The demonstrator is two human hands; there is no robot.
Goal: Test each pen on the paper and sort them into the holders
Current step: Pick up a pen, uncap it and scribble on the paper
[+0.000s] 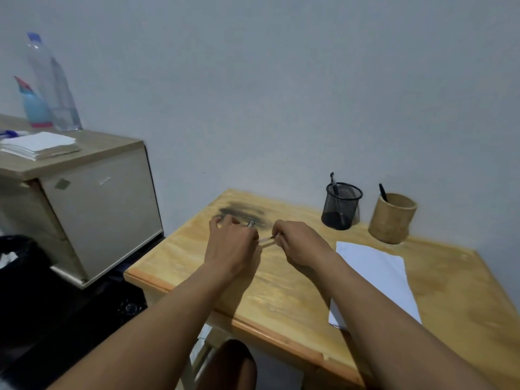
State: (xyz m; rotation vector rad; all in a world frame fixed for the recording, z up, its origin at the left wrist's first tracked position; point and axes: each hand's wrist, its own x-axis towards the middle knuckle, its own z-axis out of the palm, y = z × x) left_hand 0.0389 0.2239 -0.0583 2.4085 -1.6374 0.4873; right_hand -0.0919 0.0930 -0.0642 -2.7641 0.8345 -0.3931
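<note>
Over the left part of the wooden table (281,294), my left hand (232,243) and my right hand (299,243) hold the two ends of a clear pen (266,239); its tip end is at my right fingers. Whether the right hand grips the pen's cap or the pen itself is too small to tell. Another pen (250,223) lies on the table just beyond my left hand. A white sheet of paper (377,277) lies to the right. At the back right stand a black mesh holder (341,205) and a bamboo holder (392,218), each with one dark pen in it.
A dark stain (242,213) marks the table's far left corner. A low cabinet (78,198) to the left carries a stack of white napkins (39,144), a clear bottle (52,83) and a blue spray bottle (33,105). A wall rises right behind the table.
</note>
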